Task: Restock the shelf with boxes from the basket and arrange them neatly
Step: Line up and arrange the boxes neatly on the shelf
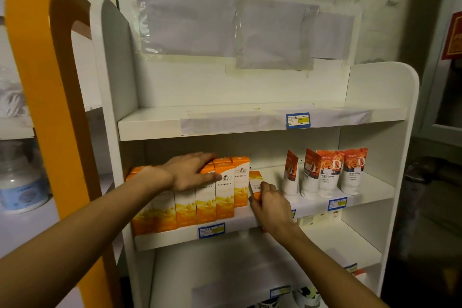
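1. Two hands are on the middle shelf (pixel 250 222): our left hand (pixel 190 172) lies flat, fingers straight, over the tops of the standing orange boxes (pixel 220 195), steadying the row; our right hand (pixel 270 204) pinches a smaller orange box (pixel 255 181) just beside the row's right end.
2. The held box sits at the shelf's middle, between the row and the rose-printed tubes (pixel 325 172), which stand apart to the right. The basket is out of view.
3. We judge these cartons light and thin-walled: stiff enough along their edges, easily dented on the broad faces. Their printed card looks smooth, so a loose pinch could slip.
4. Best hold, we think, is across the narrow sides near mid-height, fingers opposite thumb, with gentle pressure.
5. Tall and narrow, the standing boxes could topple like dominoes if nudged; a flat palm on their tops seems the sensible guard while the new box slides in flush with the front.
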Available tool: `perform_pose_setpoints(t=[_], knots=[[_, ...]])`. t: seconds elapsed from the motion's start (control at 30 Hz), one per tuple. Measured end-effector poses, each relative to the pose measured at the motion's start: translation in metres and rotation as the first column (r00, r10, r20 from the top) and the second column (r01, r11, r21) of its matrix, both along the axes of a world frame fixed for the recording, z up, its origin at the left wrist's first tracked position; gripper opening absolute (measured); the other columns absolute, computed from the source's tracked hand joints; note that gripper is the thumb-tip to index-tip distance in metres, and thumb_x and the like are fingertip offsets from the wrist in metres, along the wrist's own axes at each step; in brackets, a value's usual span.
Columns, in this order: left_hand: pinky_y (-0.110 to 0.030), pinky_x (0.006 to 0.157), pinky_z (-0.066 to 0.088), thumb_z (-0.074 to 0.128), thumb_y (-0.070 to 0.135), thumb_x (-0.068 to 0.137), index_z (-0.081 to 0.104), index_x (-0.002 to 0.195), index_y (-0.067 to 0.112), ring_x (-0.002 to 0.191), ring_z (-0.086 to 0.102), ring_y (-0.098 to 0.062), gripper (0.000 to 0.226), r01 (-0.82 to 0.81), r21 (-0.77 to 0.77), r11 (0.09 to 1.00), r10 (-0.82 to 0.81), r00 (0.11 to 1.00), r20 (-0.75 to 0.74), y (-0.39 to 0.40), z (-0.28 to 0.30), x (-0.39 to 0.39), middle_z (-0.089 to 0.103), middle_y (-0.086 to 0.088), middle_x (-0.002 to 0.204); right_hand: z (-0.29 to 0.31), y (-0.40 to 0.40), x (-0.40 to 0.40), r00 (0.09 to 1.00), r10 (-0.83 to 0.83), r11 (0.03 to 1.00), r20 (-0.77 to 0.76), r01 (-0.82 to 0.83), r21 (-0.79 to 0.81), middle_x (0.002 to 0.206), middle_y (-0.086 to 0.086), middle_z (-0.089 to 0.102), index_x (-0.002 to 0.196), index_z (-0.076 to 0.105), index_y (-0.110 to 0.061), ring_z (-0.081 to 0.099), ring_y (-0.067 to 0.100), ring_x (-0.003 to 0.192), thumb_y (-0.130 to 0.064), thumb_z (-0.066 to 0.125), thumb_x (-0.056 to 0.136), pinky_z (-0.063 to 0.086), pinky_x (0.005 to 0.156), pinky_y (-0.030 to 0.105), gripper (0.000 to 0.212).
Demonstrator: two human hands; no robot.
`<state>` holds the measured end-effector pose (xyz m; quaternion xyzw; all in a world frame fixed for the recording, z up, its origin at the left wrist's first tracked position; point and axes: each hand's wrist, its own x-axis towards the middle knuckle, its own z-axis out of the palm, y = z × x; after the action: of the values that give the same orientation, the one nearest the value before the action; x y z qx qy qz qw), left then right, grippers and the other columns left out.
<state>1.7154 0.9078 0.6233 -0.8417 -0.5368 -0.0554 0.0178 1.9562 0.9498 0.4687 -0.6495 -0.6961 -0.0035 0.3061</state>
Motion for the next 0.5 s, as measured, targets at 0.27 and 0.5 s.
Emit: perform_pose_setpoints(t=[0.27, 0.5], knots=[[-0.040, 0.103, 0.046, 0.044, 0.073, 0.088, 0.027, 0.151, 0.030, 0.127, 0.050, -0.019, 0.078, -0.001, 0.018, 1.000, 0.001, 1.000, -0.019, 0.001, 0.000, -0.002, 0.047, 0.002, 0.145, 0.001, -0.009, -0.001, 0.982, -0.016, 0.999, -0.190, 0.022, 0.029, 0.133, -0.002, 0.060, 0.140, 0.045, -0.024, 0.063, 0.020, 0.113, -0.044, 0.064, 0.090, 0.056, 0.091, 0.038, 0.058], [-0.041, 0.103, 0.046, 0.045, 0.080, 0.081, 0.027, 0.151, 0.028, 0.127, 0.051, -0.020, 0.089, -0.019, 0.044, 0.999, 0.021, 0.999, -0.036, 0.002, -0.001, 0.002, 0.046, 0.001, 0.146, -0.002, -0.022, 0.000, 0.967, -0.017, 0.999, -0.254, 0.027, 0.037, 0.133, -0.003, 0.062, 0.144, 0.042, -0.025, 0.064, 0.019, 0.113, -0.051, 0.065, 0.088, 0.055, 0.092, 0.038, 0.066]])
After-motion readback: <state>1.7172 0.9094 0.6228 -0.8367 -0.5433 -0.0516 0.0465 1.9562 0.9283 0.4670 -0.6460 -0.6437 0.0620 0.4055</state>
